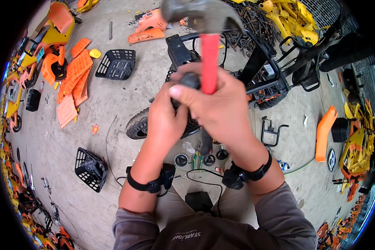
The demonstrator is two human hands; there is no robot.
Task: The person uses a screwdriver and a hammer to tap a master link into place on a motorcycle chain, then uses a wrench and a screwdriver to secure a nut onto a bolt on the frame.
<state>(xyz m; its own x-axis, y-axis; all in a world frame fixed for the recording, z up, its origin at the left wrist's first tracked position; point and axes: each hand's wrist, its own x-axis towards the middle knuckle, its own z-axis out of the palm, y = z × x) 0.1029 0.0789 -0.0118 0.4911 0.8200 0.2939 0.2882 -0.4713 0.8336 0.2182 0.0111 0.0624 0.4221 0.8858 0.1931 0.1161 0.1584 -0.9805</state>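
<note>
My right hand (225, 112) is wrapped around a claw hammer (209, 62), whose red handle stands upright with the grey head high in the view. The dark end of its grip shows below my wrist side. Close against it, my left hand (166, 110) is closed, and a dark rounded piece (190, 81) pokes out between the two hands; its kind is unclear. Beneath my hands is a black vehicle frame (258, 87) with a knobbly tyre (137, 126), partly hidden. Motion blurs the hammer head slightly.
Near my legs lie pliers (197, 160) and toothed round parts (209, 159). Black baskets (116, 64) and orange panels (76, 77) lie to the left. A bent black bracket (271, 132) and a long orange panel (324, 135) are on the right. Yellow parts (291, 18) are piled far off.
</note>
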